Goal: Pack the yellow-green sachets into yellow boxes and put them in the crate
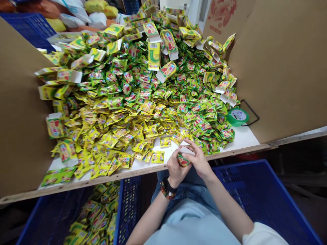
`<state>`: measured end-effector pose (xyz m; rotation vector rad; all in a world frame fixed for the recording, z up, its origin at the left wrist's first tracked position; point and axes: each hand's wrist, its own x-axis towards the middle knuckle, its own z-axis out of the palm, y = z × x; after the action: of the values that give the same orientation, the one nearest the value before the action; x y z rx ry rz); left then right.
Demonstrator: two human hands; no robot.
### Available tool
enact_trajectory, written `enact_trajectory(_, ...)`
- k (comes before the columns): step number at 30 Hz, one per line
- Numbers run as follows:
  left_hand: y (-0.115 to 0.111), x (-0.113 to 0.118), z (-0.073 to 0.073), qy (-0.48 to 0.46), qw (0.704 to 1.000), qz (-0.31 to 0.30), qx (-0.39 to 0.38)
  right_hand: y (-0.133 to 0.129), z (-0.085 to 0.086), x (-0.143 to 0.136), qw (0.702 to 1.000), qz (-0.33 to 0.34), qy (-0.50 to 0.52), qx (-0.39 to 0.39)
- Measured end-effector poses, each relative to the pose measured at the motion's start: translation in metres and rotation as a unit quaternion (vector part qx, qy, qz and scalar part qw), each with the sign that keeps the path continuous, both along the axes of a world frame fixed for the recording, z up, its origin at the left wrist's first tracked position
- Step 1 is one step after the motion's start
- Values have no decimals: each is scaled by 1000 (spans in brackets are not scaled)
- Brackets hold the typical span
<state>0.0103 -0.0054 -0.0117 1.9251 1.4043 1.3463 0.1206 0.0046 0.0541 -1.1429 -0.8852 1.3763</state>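
Observation:
Both hands meet over the table's front edge around a small green and red printed carton (183, 160) with a white flap. My left hand (176, 170), with a dark band and beads at the wrist, wraps the carton from the left. From the right, my right hand (199, 161) grips it, fingers at the white flap. Whether anything is inside the carton is hidden. Just beyond the hands lie yellow candy sachets (157, 157) on the white tabletop (168, 156). Green sachets (204, 126) are heaped to the right, against the yellow heap.
Printed cartons (154, 56) lie across the back of the heap. A green tape roll (238, 116) sits at the right. Cardboard walls (278, 68) flank the table. Below are a blue crate (121, 211) with filled cartons at left and another blue crate (255, 190) at right.

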Motion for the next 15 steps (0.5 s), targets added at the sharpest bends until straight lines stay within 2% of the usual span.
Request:
enact_trajectory(5,3,-2,-2,22,998,-24,48,0,3,0,999,36,17,-33)
enact_trajectory(10,2,-3,-6,4,990,-47,129,-13,-1,-1,995,39,-58,70)
enact_trajectory(12,0,-4,-7,-8,994,-45,97,-19,-4,-2,984,46,-121,125)
enact_trajectory(15,-2,-5,-5,-10,999,-37,1,-22,-7,-4,964,33,-195,178)
